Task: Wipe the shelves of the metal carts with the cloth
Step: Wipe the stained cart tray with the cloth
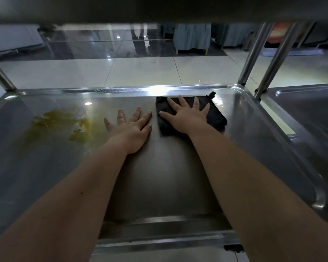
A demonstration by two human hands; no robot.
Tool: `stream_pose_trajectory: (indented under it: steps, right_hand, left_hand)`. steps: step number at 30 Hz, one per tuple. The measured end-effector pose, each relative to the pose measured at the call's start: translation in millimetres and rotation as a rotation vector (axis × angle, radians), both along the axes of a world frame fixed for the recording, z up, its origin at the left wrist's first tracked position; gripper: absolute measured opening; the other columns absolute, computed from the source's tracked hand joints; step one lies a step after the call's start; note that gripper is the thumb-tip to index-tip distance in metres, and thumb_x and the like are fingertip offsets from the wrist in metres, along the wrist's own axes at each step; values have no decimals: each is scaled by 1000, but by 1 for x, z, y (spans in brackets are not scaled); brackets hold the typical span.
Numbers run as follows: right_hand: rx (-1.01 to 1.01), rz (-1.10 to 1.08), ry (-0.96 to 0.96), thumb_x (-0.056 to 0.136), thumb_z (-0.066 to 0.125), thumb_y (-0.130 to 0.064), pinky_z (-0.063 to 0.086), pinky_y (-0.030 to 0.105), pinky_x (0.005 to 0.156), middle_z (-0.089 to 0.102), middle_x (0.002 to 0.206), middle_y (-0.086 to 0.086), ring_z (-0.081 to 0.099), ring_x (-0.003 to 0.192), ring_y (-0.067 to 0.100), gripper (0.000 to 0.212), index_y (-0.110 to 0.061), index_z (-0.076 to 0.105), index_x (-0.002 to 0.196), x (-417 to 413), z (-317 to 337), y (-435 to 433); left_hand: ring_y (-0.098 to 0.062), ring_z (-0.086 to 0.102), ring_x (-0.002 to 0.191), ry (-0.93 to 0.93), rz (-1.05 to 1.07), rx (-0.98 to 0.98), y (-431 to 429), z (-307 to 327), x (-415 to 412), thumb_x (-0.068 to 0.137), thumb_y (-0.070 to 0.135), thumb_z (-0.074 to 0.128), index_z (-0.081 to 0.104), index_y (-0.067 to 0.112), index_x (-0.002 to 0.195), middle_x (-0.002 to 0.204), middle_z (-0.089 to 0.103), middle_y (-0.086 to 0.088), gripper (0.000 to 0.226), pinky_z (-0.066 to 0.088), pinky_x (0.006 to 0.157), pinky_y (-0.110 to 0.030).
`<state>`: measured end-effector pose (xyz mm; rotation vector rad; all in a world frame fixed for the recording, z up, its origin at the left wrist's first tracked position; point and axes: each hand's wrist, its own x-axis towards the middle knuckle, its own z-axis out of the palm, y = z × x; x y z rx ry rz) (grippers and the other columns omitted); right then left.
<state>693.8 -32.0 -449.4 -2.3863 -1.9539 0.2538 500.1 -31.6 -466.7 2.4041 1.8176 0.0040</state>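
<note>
Right hand [186,118] flat on cloth [216,116], shelf [159,167]

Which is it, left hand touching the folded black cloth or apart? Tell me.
Apart. The head view shows a strip of steel shelf between the left hand and the folded black cloth.

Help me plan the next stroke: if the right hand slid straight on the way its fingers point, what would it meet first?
The right hand presses flat on the black cloth, fingers pointing away. Probably the shelf's raised far rim comes first, the cloth's edge reaching it before the fingers.
</note>
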Motion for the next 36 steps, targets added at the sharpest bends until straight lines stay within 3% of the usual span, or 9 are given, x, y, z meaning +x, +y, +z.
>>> stream_pose_trajectory:
  steps: [7, 14, 18, 23, 27, 32, 36]
  right_hand:
    - [4, 5, 21, 80, 23, -87, -9, 66, 112, 1, 163, -15, -8, 150, 34, 77, -56, 9, 149, 23, 1, 11]
    - [-47, -300, -32, 78, 20, -88, -9, 65, 113, 4, 164, -12, -4, 149, 33, 81, -53, 11, 150, 148, 7, -30]
    - [-38, -336, 19, 80, 23, -86, -9, 70, 110, -1, 164, -12, -9, 148, 39, 82, -50, 6, 152, 89, 9, -13]
    - [-17, 39, 5, 83, 21, -84, -11, 67, 111, -2, 164, -12, -11, 149, 36, 77, -52, 5, 151, -19, -1, -1]
    - [7, 7, 14, 80, 24, -87, -8, 64, 113, 1, 163, -16, -7, 150, 32, 78, -55, 8, 150, 25, 0, -10]
    - [2, -280, -16, 76, 18, -90, -7, 64, 114, 5, 164, -13, -1, 149, 36, 82, -53, 11, 149, 124, 5, -49]
    - [3, -319, -29, 81, 14, -85, -9, 68, 111, 1, 164, -10, -6, 148, 40, 79, -50, 8, 151, 94, 3, -57]
  left_hand:
    - [-30, -13, 149, -25, 4, -6, 1, 3, 0, 95, 66, 13, -1, 63, 144, 161, -9, 23, 51, -12, 107, -71]
    - [-31, -12, 149, -11, 1, 7, -1, 1, 3, 95, 67, 12, -3, 64, 143, 160, -8, 24, 51, -12, 106, -71]
    - [-32, -13, 149, -1, 5, 0, -5, 2, 0, 95, 66, 10, -5, 63, 144, 161, -9, 23, 51, -12, 106, -71]
    - [-31, -13, 149, -15, 20, -14, -6, 5, 0, 96, 65, 12, -3, 60, 146, 160, -9, 24, 52, -11, 107, -71]
    - [-30, -13, 149, -23, 12, -14, -5, 5, -1, 96, 66, 14, 0, 62, 145, 161, -8, 23, 51, -12, 108, -70]
    - [-31, -12, 149, -20, 7, -3, -4, 5, 0, 96, 66, 13, 0, 62, 145, 161, -8, 23, 51, -12, 107, -70]
    - [-33, -13, 149, -5, 4, -12, -7, 6, 0, 96, 65, 11, -2, 61, 145, 161, -9, 21, 51, -12, 107, -71]
